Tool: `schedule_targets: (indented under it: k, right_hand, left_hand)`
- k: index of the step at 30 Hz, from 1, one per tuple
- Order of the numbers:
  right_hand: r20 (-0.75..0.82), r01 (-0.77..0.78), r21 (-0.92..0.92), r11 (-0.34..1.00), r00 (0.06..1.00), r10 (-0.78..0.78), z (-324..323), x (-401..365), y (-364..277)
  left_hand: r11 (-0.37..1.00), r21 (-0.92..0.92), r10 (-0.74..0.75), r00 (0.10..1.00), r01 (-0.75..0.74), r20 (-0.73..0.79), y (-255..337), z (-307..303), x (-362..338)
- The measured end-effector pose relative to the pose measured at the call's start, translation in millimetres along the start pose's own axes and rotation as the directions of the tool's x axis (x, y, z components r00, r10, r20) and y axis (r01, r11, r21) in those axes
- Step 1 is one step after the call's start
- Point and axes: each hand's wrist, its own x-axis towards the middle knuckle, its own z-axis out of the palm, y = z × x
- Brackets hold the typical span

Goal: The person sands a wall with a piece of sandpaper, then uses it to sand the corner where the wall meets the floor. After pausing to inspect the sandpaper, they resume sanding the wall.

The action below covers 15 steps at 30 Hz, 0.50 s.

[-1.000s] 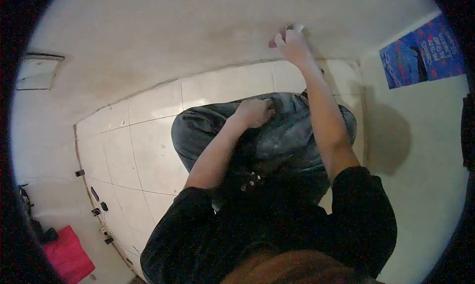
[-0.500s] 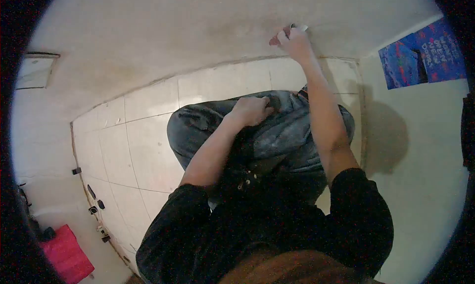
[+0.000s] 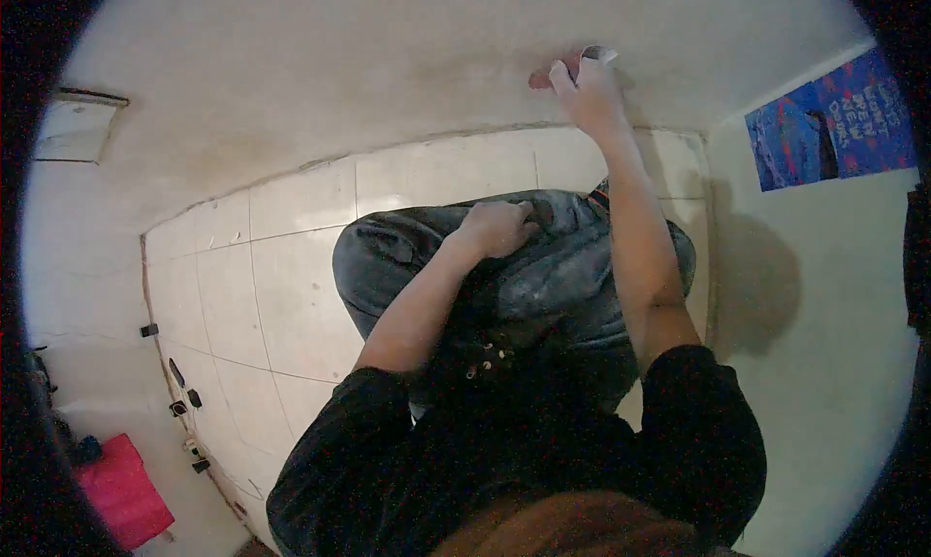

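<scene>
My right hand (image 3: 590,99) reaches out to the wall (image 3: 369,63), fingers closed around a folded piece of reddish-brown sandpaper (image 3: 540,77) with a pale back. The sandpaper lies against the wall a little above the floor joint, beside a faint brownish stain. My left hand (image 3: 497,229) rests on my dusty dark trousers (image 3: 553,276), its fingers curled; nothing shows in it. Small pale bits (image 3: 487,365) lie on the dark cloth in my lap.
I sit cross-legged on a tiled floor (image 3: 301,266) in a corner. Blue printed sheets (image 3: 858,121) hang on the right wall. Black plugs and a cable (image 3: 194,398) lie along the left wall, near a pink cloth (image 3: 124,494). A pale panel (image 3: 76,128) is at upper left.
My right hand has shifted slightly up the wall with the sandpaper, and more of its pale edge shows. The view has tilted up a little. My left hand stays on my leg.
</scene>
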Motion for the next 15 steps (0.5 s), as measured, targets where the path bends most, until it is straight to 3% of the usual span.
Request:
schedule_targets:
  k: [1, 4, 7, 13, 15]
  right_hand:
    - [-0.086, 0.028, -0.002, 1.0, 0.996, -0.028, -0.1, 0.0, -1.2]
    - [0.056, -0.033, 0.017, 0.999, 0.998, 0.033, 20.7, 10.3, 28.7]
    - [0.061, 0.013, -0.04, 0.999, 0.998, -0.011, 29.1, 2.4, 38.0]
    - [0.055, 0.021, 0.118, 0.993, 0.998, -0.028, -15.3, -4.9, -22.3]
    - [0.033, 0.131, -0.037, 0.991, 0.991, -0.13, 11.7, -1.8, 18.8]
  left_hand:
    - [1.0, 0.001, 0.001, 1.0, -0.001, 0.0, 0.1, 0.0, 0.0]
    - [1.0, -0.013, 0.014, 1.0, -0.014, -0.009, 1.4, -2.6, -1.7]
    - [1.0, 0.0, -0.002, 0.999, 0.002, -0.033, -2.9, 5.3, 2.1]
    - [1.0, -0.028, -0.003, 1.0, 0.003, -0.012, -1.8, 4.5, 1.8]
    - [1.0, -0.026, 0.007, 1.0, -0.007, -0.021, -4.6, 9.1, 5.0]
